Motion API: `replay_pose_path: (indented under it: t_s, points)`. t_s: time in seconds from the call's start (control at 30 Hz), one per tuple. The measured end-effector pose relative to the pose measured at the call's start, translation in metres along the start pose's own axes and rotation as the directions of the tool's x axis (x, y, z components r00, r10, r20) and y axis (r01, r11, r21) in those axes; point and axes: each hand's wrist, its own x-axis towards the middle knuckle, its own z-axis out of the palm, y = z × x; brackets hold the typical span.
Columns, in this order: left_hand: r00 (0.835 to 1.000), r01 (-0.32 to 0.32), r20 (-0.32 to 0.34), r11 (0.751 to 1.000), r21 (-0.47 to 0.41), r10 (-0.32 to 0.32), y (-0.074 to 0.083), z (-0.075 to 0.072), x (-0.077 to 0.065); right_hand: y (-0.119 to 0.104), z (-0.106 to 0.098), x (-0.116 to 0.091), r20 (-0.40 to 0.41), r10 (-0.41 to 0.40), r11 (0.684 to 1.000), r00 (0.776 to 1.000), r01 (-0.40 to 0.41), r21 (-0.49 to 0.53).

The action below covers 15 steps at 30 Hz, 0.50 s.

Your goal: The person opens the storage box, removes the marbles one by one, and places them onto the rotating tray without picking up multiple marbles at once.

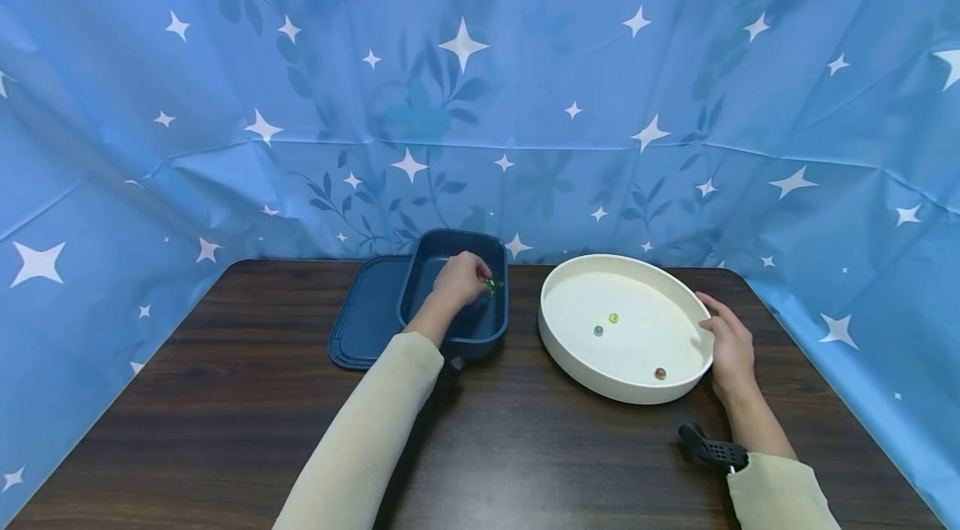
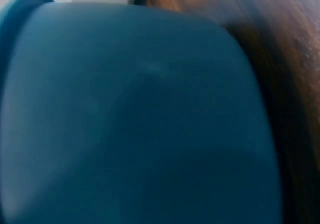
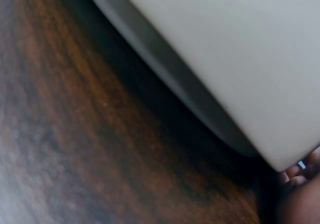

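Observation:
My left hand (image 1: 461,278) reaches into a dark blue rectangular container (image 1: 427,276), its curled fingertips pinching at small green marbles (image 1: 491,286) near the right side. The fingers partly hide how many marbles are there. On the right, my right hand (image 1: 731,347) grips the rim of a round white tray (image 1: 555,330), thumb at the rim and fingers along the outer wall. Inside the tray lie a yellow-green marble (image 1: 613,318), a grey-green marble (image 1: 598,331) and a reddish-brown marble (image 1: 660,373). The left wrist view is filled by the container's outer wall (image 2: 140,108).
A flat blue lid (image 1: 371,313) lies on the dark wooden table (image 1: 225,397), partly beneath the container's left side. Behind the table hangs a blue curtain (image 1: 480,113) with white stars. The tray's wall (image 3: 240,58) stands close to the right wrist camera.

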Motion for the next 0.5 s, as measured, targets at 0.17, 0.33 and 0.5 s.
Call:
replay_pose_path:
  t_s: [0.17,0.33,0.5]
  points:
    - [0.999,0.027,0.044,1.0,-0.001,-0.027,-0.007,0.003,0.002,-0.001,0.0,0.001,0.001,0.0,1.0,1.0,0.0,0.023]
    - [0.994,0.046,0.094,0.998,0.038,-0.049,-0.01,0.008,0.004,-0.001,0.0,0.0,-0.003,0.003,1.0,1.0,-0.003,0.021]
    - [0.993,0.019,0.116,0.997,0.075,-0.027,-0.01,0.012,0.005,-0.002,0.001,-0.001,-0.012,0.003,1.0,1.0,-0.003,0.019]
